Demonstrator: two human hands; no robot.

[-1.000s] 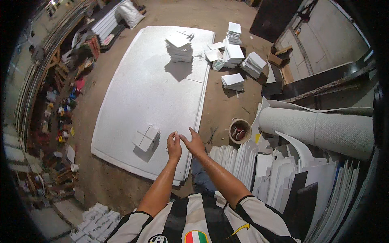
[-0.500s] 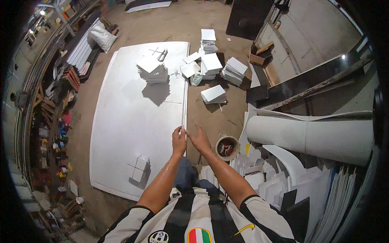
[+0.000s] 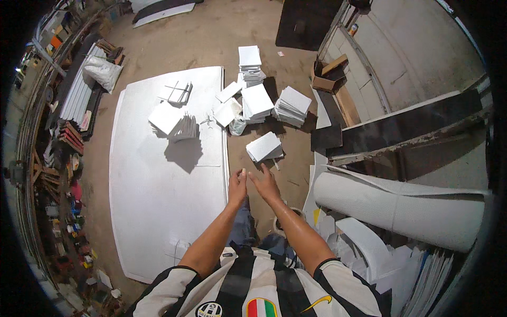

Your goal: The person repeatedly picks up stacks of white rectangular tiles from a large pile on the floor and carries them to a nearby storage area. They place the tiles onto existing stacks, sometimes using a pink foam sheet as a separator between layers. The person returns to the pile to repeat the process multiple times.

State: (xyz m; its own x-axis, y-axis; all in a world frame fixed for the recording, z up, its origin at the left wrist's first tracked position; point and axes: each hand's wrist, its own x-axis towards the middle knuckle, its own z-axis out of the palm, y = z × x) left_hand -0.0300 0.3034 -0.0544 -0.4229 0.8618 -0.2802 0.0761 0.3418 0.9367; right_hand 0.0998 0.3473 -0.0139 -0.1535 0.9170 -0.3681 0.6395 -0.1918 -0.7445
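My left hand (image 3: 237,186) is held out over the right edge of a big white sheet (image 3: 158,211), its fingers extended upward and the palm turned inward. Just to its right, my right hand (image 3: 265,186) reaches forward with fingers spread, a small gap between the two hands. Neither shows anything in it. Right beyond the right fingertips, a short stack of white rectangular panels (image 3: 264,147) lies on the floor; I cannot tell whether they touch. On the big sheet stands another stack of white panels (image 3: 166,119), with a bundle bound by crossing straps (image 3: 176,93) behind it.
More stacks of white panels (image 3: 257,102) stand on the floor ahead. At right lie a large white roll (image 3: 396,208) and upright offcuts (image 3: 422,274). A bucket (image 3: 296,214) is partly hidden by my right forearm. A white sack (image 3: 103,73) sits at far left.
My view has shifted forward, so the sheet and stacks sit nearer and lower. Both hands have moved off the sheet's edge toward the short floor stack, and the gap between them shows wider.
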